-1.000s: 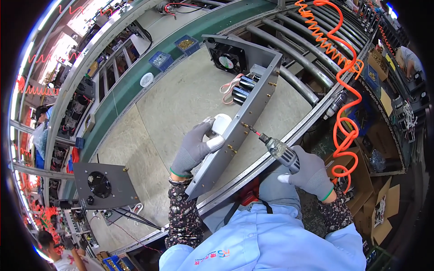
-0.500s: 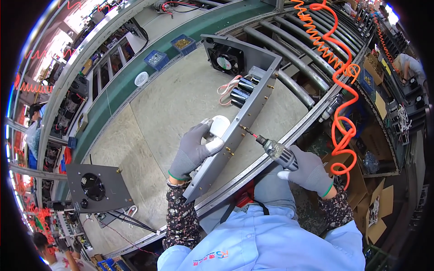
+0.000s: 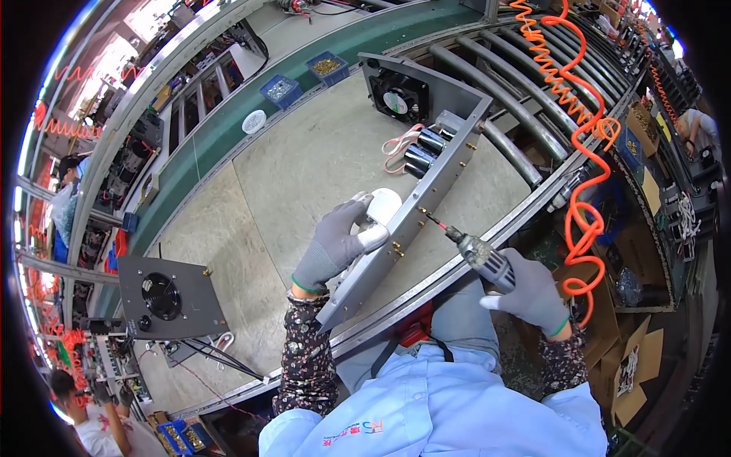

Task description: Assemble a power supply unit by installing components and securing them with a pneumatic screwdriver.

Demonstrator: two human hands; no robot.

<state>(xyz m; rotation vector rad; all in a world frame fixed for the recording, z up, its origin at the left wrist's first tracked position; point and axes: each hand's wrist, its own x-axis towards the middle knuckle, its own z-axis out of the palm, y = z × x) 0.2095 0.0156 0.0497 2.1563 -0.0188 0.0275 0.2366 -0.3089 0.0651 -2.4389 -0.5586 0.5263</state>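
My left hand (image 3: 335, 247), in a grey glove, is closed round a white rounded part (image 3: 386, 206) and presses it to the inner side of a long grey metal panel (image 3: 449, 164). Its thumb lies by the panel's upper edge. In my gloved right hand (image 3: 529, 293) is a power screwdriver (image 3: 485, 260), its red-banded bit pointing at a brass screw (image 3: 423, 212) in the panel's outer face. Whether the tip is seated in the screw is too small to tell. Other brass screws (image 3: 397, 250) stick out of that face. A black fan (image 3: 399, 99) and black cylinders (image 3: 424, 151) sit along the panel's inner side.
A second grey panel with a fan (image 3: 161, 295) lies at the left, trailing black cables (image 3: 228, 358). Blue bins of screws (image 3: 327, 67) and a white disc (image 3: 253, 122) stand at the back. Steel rollers (image 3: 506, 95) and an orange coiled hose (image 3: 585, 206) are right. Other people work further off.
The whole view has shifted a little, so the bench and panel appear further right. Both hands keep their hold, and the screwdriver bit stays at the same brass screw.
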